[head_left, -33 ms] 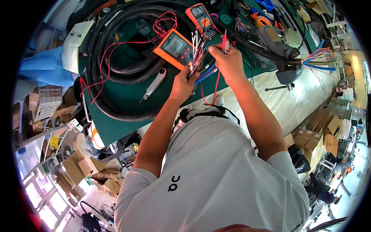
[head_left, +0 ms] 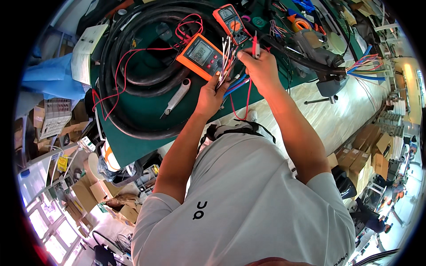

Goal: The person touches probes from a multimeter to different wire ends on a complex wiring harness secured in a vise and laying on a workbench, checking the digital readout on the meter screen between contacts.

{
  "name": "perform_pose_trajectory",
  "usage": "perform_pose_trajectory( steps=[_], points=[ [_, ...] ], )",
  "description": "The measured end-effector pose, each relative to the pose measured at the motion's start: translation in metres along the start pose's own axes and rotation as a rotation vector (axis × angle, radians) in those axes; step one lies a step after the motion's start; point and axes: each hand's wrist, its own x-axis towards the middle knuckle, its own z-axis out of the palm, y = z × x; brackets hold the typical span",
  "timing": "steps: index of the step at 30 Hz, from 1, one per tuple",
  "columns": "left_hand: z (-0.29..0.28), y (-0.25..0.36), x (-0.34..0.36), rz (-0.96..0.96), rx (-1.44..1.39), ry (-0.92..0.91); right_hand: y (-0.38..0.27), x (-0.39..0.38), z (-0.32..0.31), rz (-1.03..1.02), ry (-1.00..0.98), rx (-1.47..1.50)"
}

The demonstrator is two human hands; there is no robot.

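My left hand (head_left: 209, 98) is closed around a bundle of thin wires (head_left: 226, 55), their white-sleeved ends fanning upward. Just to its right, my right hand (head_left: 262, 71) is closed with a red test probe (head_left: 254, 44) sticking up from it. Whether its thumb and fingertip also pinch a wire is too small to make out. Behind my left hand lies an orange multimeter (head_left: 202, 56) with its display lit. A second, smaller orange multimeter (head_left: 232, 24) lies farther back. Thicker blue wires (head_left: 237, 84) pass below the bundle, between my hands.
A thick black cable (head_left: 128, 80) lies coiled on the green table (head_left: 133, 148), with a utility knife (head_left: 177, 96) inside the coil. Red leads (head_left: 128, 57) trail left. At right, a bench vise (head_left: 330, 82) stands near a cable end with bared coloured wires (head_left: 366, 68).
The white-sleeved wire ends have spread and shifted slightly to the right. My right hand and the probe have moved a little to the left.
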Motion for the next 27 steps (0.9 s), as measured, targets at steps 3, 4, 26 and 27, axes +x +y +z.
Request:
perform_pose_trajectory(
  steps=[3,4,26,27],
  points=[
    [-0.002,0.004,-0.001,0.045,0.083,-0.004,-0.007,0.023,-0.002,0.041,-0.068,-0.052],
    [-0.003,0.007,-0.002,0.051,0.114,-0.009,-0.009,0.026,-0.006,0.073,-0.081,-0.063],
    [-0.010,0.018,-0.005,-0.031,0.009,-0.128,0.024,0.036,-0.052,0.410,-0.112,0.182],
    [-0.009,0.013,-0.004,-0.044,-0.036,-0.086,0.020,0.028,-0.049,0.414,-0.066,0.212]
  ],
)
